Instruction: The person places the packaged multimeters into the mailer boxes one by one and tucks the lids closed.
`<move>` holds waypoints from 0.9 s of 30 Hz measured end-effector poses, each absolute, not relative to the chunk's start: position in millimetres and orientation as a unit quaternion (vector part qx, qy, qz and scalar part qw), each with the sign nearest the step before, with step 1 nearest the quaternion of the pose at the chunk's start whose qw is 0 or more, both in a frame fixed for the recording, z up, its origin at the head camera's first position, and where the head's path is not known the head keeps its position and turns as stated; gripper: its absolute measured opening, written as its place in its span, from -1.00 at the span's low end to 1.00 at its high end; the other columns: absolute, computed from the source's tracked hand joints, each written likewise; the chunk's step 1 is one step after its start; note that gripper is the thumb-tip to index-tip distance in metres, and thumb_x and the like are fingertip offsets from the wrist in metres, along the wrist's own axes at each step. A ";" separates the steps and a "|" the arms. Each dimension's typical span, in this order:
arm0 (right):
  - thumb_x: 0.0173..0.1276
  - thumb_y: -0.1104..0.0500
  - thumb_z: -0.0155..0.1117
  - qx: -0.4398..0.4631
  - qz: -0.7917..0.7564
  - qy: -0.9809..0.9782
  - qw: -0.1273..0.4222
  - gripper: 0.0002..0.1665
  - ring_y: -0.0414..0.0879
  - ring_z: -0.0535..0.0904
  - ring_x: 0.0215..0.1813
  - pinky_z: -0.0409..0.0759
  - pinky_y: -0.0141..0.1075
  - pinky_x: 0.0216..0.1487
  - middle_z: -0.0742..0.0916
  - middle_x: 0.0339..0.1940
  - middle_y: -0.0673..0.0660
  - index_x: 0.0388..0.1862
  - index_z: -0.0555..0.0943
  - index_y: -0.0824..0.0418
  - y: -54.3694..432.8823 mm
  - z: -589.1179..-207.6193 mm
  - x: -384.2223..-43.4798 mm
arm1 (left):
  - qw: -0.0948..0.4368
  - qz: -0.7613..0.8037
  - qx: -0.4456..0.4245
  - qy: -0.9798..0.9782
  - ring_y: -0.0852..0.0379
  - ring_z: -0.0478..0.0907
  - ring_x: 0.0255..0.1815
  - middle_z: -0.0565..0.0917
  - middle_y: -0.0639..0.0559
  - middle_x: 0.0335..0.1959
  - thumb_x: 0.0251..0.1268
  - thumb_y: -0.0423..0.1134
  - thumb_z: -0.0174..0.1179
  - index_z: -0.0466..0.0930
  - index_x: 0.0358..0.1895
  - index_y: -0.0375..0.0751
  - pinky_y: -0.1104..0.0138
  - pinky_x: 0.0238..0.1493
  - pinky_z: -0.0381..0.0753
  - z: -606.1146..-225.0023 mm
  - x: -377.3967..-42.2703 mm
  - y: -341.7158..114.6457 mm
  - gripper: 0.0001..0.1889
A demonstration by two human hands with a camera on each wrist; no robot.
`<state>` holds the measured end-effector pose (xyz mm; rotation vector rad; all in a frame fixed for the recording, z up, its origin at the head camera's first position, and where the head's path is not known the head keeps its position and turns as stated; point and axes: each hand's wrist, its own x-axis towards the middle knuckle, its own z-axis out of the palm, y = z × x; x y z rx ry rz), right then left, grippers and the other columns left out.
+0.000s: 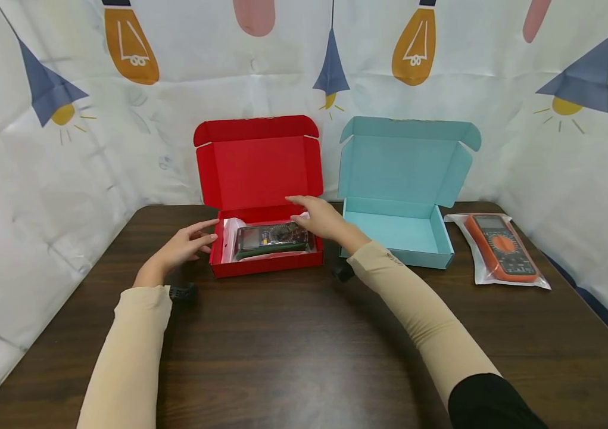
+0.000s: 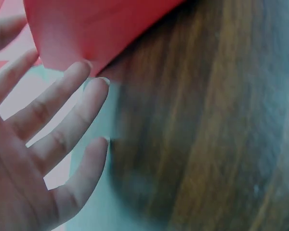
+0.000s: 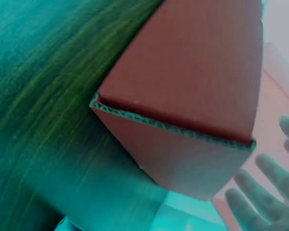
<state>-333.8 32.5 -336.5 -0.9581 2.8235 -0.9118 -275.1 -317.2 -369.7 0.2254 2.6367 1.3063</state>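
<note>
A dark multimeter (image 1: 273, 238) in a clear plastic bag lies inside the red box (image 1: 266, 267), whose lid stands raised at the back. My left hand (image 1: 180, 247) is at the box's left wall, fingers spread and fingertips right at the red cardboard. In the left wrist view, those fingers (image 2: 62, 130) are extended beside the box's corner. Over the right end of the box reaches my right hand (image 1: 320, 217), its thumb near the bag's right end and its fingers pointing left. The right wrist view shows its fingers (image 3: 260, 195) straight and apart, past the box's corner.
To the right, a light blue box (image 1: 397, 226) stands with its lid up and a bare bottom. Beyond it, an orange multimeter (image 1: 504, 247) in a clear bag lies on the dark wooden table (image 1: 271, 351). A patterned white cloth (image 1: 261, 77) hangs behind.
</note>
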 end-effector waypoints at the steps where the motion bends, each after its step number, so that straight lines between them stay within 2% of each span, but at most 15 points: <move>1: 0.53 0.11 0.27 -0.295 -0.316 0.902 -0.001 -0.30 0.13 0.52 0.31 0.65 -0.10 0.15 0.50 0.48 0.21 0.59 0.34 0.09 34.5 -336.3 -334.6 | 0.081 0.435 0.074 0.894 -0.34 0.57 0.14 0.44 -0.47 0.33 0.60 -0.01 0.02 0.06 0.64 -0.23 -0.19 0.16 0.56 -368.3 -275.4 -316.2 -0.29; 4: 0.54 0.15 0.26 -0.262 -0.381 0.886 -0.037 -0.33 0.13 0.59 0.20 0.69 -0.14 0.03 0.56 0.41 0.24 0.57 0.36 0.14 39.6 -337.5 -338.7 | 0.030 0.422 0.063 0.904 -0.35 0.58 0.11 0.50 -0.45 0.26 0.61 -0.04 0.02 0.19 0.58 -0.29 -0.08 0.11 0.61 -362.5 -276.4 -312.4 -0.36; 8: 0.53 0.23 0.23 -0.230 -0.462 0.854 -0.069 -0.32 0.18 0.52 0.29 0.62 -0.09 0.19 0.52 0.43 0.28 0.58 0.31 0.20 43.4 -339.6 -342.9 | -0.067 0.415 0.033 0.907 -0.25 0.63 0.04 0.60 -0.43 0.14 0.63 -0.10 0.00 0.39 0.46 -0.34 0.18 -0.02 0.60 -353.3 -278.3 -306.3 -0.48; 11: 0.53 0.26 0.22 -0.213 -0.508 0.831 -0.080 -0.27 0.23 0.42 0.39 0.58 -0.03 0.25 0.43 0.50 0.29 0.61 0.24 0.24 43.9 -340.6 -345.2 | -0.137 0.424 -0.014 0.895 0.14 0.67 -0.14 0.65 -0.39 0.09 0.61 -0.15 0.01 0.52 0.36 -0.34 0.35 -0.14 0.50 -347.7 -281.8 -301.2 -0.56; 14: 0.53 0.25 0.19 -0.193 -0.536 0.817 -0.085 -0.22 0.20 0.38 0.41 0.61 -0.04 0.19 0.34 0.58 0.25 0.65 0.17 0.21 43.4 -341.6 -347.7 | -0.176 0.452 -0.065 0.872 0.43 0.54 -0.24 0.67 -0.32 0.14 0.58 -0.19 0.00 0.55 0.34 -0.32 0.43 -0.16 0.44 -343.3 -286.3 -295.5 -0.57; 16: 0.53 0.24 0.18 -0.178 -0.549 0.812 -0.084 -0.20 0.15 0.50 0.21 0.64 -0.12 0.07 0.30 0.61 0.23 0.66 0.13 0.19 43.0 -341.9 -349.2 | -0.182 0.478 -0.088 0.855 0.38 0.58 -0.13 0.64 -0.27 0.23 0.56 -0.21 -0.01 0.52 0.38 -0.32 0.44 -0.06 0.46 -340.3 -289.9 -291.6 -0.55; 18: 0.52 0.24 0.19 -0.164 -0.558 0.809 -0.081 -0.17 0.05 0.55 -0.12 0.63 -0.22 -0.11 0.29 0.61 0.24 0.68 0.10 0.18 42.1 -341.6 -350.9 | -0.177 0.506 -0.099 0.838 0.20 0.59 0.13 0.57 -0.23 0.34 0.55 -0.23 -0.01 0.44 0.45 -0.31 0.37 0.15 0.48 -337.4 -293.5 -288.0 -0.51; 19: 0.52 0.23 0.19 -0.156 -0.561 0.809 -0.077 -0.15 -0.01 0.52 -0.28 0.59 -0.26 -0.19 0.29 0.61 0.24 0.68 0.09 0.17 41.5 -341.3 -351.6 | -0.170 0.518 -0.100 0.832 0.10 0.54 0.26 0.52 -0.23 0.39 0.55 -0.24 -0.02 0.39 0.49 -0.31 0.32 0.26 0.46 -336.3 -295.3 -286.5 -0.48; 21: 0.51 0.20 0.20 -0.140 -0.567 0.809 -0.062 -0.12 -0.05 0.38 -0.51 0.58 -0.26 -0.22 0.29 0.61 0.24 0.69 0.05 0.16 40.2 -340.6 -353.2 | -0.151 0.539 -0.099 0.823 -0.03 0.37 0.46 0.40 -0.22 0.48 0.57 -0.22 -0.04 0.27 0.55 -0.31 0.20 0.44 0.34 -334.7 -299.1 -283.3 -0.44; 22: 0.52 0.19 0.20 -0.132 -0.570 0.809 -0.053 -0.10 -0.03 0.40 -0.53 0.62 -0.27 -0.17 0.31 0.60 0.24 0.70 0.02 0.16 39.2 -340.2 -353.9 | -0.142 0.549 -0.098 0.818 -0.06 0.30 0.51 0.35 -0.22 0.52 0.58 -0.21 -0.05 0.21 0.58 -0.31 0.16 0.49 0.28 -334.3 -300.8 -281.7 -0.41; 23: 0.51 0.18 0.21 -0.126 -0.575 0.807 -0.042 -0.08 -0.05 0.48 -0.44 0.65 -0.26 -0.08 0.30 0.60 0.23 0.70 -0.01 0.15 38.1 -339.7 -354.2 | -0.134 0.561 -0.096 0.811 -0.07 0.24 0.55 0.30 -0.22 0.55 0.58 -0.20 -0.06 0.15 0.60 -0.31 0.13 0.51 0.22 -334.2 -302.2 -279.9 -0.39; 25: 0.51 0.18 0.22 -0.118 -0.587 0.800 -0.023 -0.04 0.00 0.61 -0.11 0.65 -0.16 0.13 0.27 0.62 0.22 0.71 -0.07 0.15 36.0 -338.6 -354.6 | -0.119 0.579 -0.092 0.802 -0.07 0.18 0.58 0.23 -0.22 0.58 0.60 -0.17 -0.08 0.07 0.63 -0.30 0.13 0.54 0.15 -334.3 -304.8 -275.8 -0.36; 27: 0.51 0.21 0.22 -0.118 -0.605 0.788 -0.011 -0.02 0.11 0.51 0.28 0.58 -0.04 0.26 0.23 0.64 0.21 0.72 -0.11 0.15 34.0 -338.2 -354.7 | -0.107 0.596 -0.090 0.790 -0.08 0.16 0.59 0.20 -0.21 0.60 0.62 -0.13 -0.10 0.03 0.64 -0.27 0.13 0.56 0.12 -334.1 -305.6 -271.0 -0.35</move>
